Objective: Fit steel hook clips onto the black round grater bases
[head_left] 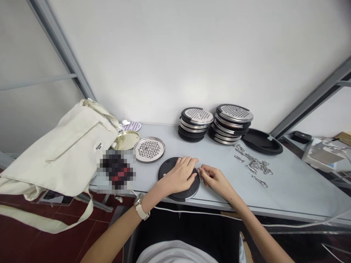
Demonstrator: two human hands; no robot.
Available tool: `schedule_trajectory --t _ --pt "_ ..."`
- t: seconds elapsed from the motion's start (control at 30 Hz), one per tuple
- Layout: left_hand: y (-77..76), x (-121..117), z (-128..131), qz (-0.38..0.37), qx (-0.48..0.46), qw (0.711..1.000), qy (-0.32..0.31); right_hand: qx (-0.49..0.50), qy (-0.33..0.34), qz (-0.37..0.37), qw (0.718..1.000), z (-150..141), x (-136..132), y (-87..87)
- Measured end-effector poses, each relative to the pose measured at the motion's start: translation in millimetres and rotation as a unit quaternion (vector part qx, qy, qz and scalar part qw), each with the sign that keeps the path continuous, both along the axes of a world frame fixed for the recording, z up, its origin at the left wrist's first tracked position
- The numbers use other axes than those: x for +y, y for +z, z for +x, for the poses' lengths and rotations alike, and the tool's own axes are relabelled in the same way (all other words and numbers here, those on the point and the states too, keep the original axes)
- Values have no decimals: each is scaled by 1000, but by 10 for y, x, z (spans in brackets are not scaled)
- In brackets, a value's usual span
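Head view. Black disc lies flat on the grey table, close to its front edge, directly before the person. Left hand rests palm down across it, fingers loosely spread, thumb apart; presumably this steadies the disc against sliding or turning. Right hand pinches a small metal clip between thumb and fingers, at the disc's right rim. The low, close grip probably allows fine control at that edge; whether the clip engages the disc, cannot tell.

Loose clips lie scattered on the right, likely for easy reach by the right hand. Two stacks of discs, black and metallic layers mixed, stand near the wall; piling seems to save working space. Black dish sits just beside the right stack. Perforated metal disc and gold-coloured lid lie to the left, near the cream bag.
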State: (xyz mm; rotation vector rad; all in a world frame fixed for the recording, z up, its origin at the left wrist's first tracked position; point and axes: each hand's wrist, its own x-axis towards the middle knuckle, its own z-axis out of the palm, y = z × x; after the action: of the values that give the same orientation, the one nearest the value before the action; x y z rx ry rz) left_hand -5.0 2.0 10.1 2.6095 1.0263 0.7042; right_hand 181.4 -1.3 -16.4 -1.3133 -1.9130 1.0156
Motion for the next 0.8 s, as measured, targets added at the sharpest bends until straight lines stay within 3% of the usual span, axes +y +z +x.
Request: schedule_trajectory --t 0.3,0.63,0.8 --pt "-20 14 -1 -41 -43 998 -32 -6 13 -6 1000 6 4 -22" --pt "22 -5 9 -32 -15 998 -43 -68 -5 83 994 -21 -45 -30" --pt "22 -2 9 -25 -11 999 -40 -98 1 91 991 -19 -58 -26"
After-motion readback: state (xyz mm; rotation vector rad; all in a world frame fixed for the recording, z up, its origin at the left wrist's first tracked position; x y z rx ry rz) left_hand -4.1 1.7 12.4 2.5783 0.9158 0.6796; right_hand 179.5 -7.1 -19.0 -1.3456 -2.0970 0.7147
